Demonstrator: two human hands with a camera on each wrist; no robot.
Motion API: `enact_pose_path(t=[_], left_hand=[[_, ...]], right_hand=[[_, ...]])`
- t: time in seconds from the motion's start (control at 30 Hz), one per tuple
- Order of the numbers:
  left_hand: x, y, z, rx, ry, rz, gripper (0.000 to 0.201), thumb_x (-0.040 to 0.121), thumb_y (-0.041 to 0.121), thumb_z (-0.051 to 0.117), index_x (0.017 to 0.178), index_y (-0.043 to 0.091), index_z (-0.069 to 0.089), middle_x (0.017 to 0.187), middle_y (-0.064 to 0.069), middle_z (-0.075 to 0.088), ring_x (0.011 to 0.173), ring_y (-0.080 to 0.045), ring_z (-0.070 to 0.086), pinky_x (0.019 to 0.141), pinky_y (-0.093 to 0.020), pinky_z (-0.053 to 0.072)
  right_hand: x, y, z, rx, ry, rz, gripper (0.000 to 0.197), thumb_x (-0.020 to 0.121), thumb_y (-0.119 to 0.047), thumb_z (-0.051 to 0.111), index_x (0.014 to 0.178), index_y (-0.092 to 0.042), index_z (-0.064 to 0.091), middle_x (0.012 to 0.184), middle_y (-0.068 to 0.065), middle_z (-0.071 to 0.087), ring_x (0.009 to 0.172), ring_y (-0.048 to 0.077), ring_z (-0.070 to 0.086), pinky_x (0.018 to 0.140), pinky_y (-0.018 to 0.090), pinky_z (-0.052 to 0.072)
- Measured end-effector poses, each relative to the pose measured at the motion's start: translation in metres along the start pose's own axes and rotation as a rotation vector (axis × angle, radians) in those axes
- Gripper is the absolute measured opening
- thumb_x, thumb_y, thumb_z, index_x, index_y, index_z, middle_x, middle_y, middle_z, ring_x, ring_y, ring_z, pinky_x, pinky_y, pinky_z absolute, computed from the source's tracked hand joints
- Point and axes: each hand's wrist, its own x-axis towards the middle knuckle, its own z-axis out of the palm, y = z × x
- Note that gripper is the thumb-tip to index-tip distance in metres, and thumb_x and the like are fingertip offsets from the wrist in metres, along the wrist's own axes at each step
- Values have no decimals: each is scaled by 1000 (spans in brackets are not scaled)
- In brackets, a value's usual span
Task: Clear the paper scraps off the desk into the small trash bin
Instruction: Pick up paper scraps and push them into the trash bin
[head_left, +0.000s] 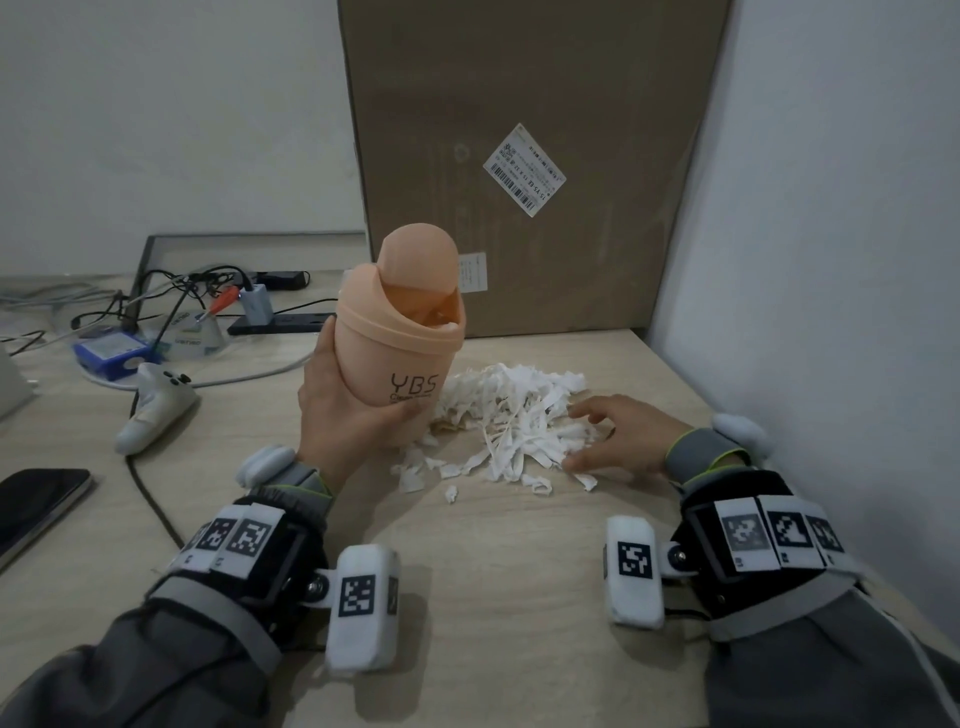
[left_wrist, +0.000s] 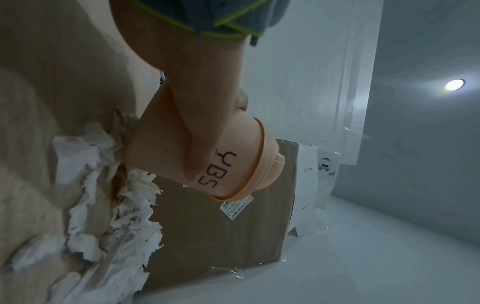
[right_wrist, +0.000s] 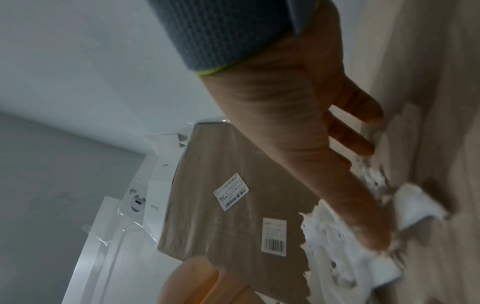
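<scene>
While left hand (head_left: 337, 415) grips smooth peach plastic bin (head_left: 402, 343) | right hand (head_left: 618, 436) spread over shredded white paper scraps (head_left: 514, 421)

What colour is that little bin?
The bin is pale peach-orange, with black "YBS" lettering on its side. The head view shows it best.

Left hand (left_wrist: 207, 115) wraps the peach trash bin (left_wrist: 233, 162), thumb lying across its side beside the black "YBS" lettering. The bin tilts over white paper scraps (left_wrist: 103, 205) heaped on the desk (left_wrist: 39, 82). Behind stands a cardboard box (left_wrist: 221, 236) bearing a barcode label (left_wrist: 237, 206).
</scene>
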Motion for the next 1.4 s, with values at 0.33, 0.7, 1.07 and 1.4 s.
enact_pose_path(t=[0.33,0.7,1.07,1.4], left_hand=[[-3,6,0,0,-18,17,130,42,61,90,154,47,26,145,5,51,134,-26,50,106,-60,49],[-5,15,1,114,-42,73,135,41,70,85,158,35,27,149,1,49,136,-25,50,110,-56,47],[-6,17,3,238,-100,131,137,44,70,80,161,27,25,150,-7,46,137,-31,45,113,-60,40],[-6,17,4,206,-120,152,136,44,68,82,162,29,24,149,-6,47,136,-30,46,111,-60,42]], right_hand=[[10,-8,10,-98,175,-108,28,80,-18,72,107,-11,69,110,6,66,88,11,56,75,16,36],[9,-10,-1,159,775,-208,14,79,-7,66,88,-10,76,90,8,74,85,22,67,82,26,49],[2,-22,-6,554,969,-238,12,78,-7,66,80,-19,68,67,-3,65,64,15,67,67,28,57],[-4,-32,-8,1071,821,-225,17,77,0,69,72,-16,70,72,5,70,72,21,72,74,31,57]])
